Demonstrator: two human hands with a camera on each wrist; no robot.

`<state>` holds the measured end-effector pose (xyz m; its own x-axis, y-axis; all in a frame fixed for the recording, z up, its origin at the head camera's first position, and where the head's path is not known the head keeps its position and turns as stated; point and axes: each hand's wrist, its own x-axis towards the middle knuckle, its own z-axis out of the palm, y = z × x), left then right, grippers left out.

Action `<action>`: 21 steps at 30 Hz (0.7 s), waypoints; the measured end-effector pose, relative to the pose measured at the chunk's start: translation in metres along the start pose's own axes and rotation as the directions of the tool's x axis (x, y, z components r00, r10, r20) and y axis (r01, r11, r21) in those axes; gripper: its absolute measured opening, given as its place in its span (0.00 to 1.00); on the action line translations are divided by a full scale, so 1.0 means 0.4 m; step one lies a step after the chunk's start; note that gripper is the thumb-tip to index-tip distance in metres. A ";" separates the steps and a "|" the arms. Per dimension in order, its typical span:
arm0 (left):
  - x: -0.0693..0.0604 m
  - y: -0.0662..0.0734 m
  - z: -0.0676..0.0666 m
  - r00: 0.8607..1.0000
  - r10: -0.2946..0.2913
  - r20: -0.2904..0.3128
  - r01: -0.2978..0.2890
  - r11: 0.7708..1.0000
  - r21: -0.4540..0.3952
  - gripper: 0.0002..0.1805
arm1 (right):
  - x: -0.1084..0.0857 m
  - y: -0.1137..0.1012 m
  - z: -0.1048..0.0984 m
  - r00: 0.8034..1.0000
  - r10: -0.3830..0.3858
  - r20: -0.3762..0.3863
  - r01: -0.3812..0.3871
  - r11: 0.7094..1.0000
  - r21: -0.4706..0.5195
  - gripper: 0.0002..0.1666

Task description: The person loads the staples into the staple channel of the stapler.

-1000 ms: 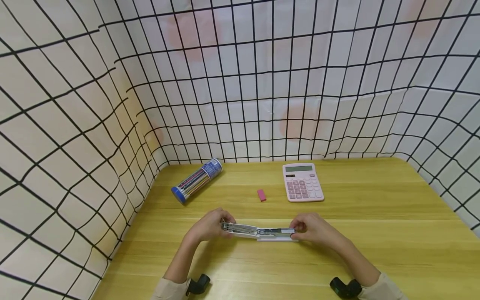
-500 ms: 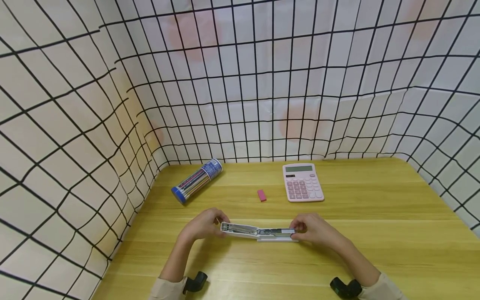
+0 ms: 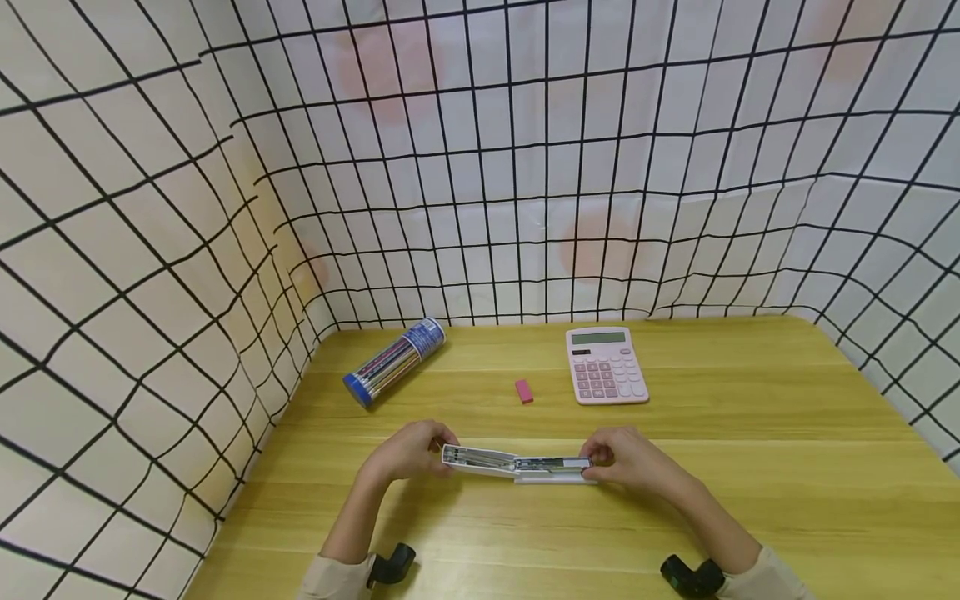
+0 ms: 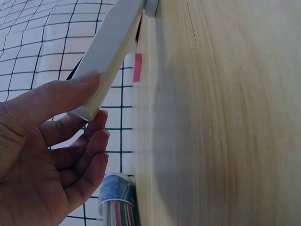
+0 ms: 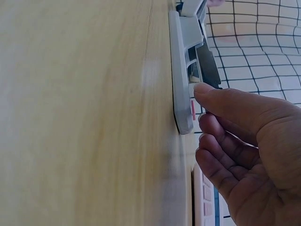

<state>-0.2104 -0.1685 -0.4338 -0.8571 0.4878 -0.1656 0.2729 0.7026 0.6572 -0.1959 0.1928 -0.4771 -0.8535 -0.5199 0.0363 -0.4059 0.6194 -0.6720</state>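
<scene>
A white stapler [image 3: 551,476] is swung wide on the table in the head view, its metal inside facing up. My left hand [image 3: 412,450] pinches the free end of its raised top cover [image 4: 110,47] between thumb and fingers. At the other side, my right hand [image 3: 630,460] pinches the end of the dark metal staple magazine [image 5: 208,63] with thumb and index finger. Below that magazine, the grey-white base [image 5: 178,75] lies along the table top. My fingertips partly hide both ends.
A pink eraser [image 3: 524,391] lies beyond the stapler. Further back are a pink calculator [image 3: 607,367] on the right and a blue-capped tube of pencils [image 3: 393,361] on its side at left. A grid-patterned cloth [image 3: 480,167] borders the wooden table [image 3: 787,483].
Over the first half second, my left hand shifts slightly left and the end of the top cover comes more into view. My right hand keeps its hold without visible movement.
</scene>
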 end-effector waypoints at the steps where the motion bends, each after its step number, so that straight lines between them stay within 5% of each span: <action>1: 0.000 0.000 0.000 1.000 -0.003 0.003 0.003 1.000 -0.003 0.16 | 0.000 0.000 0.000 1.000 0.000 0.000 0.000 1.000 0.001 0.11; 21: -0.004 0.008 -0.002 1.000 -0.002 -0.001 0.002 1.000 0.007 0.15 | 0.000 -0.001 -0.001 1.000 -0.001 -0.006 0.001 1.000 -0.006 0.10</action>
<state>-0.2086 -0.1674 -0.4306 -0.8582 0.4857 -0.1662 0.2739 0.7070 0.6520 -0.1959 0.1930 -0.4766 -0.8550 -0.5169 0.0419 -0.4091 0.6226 -0.6671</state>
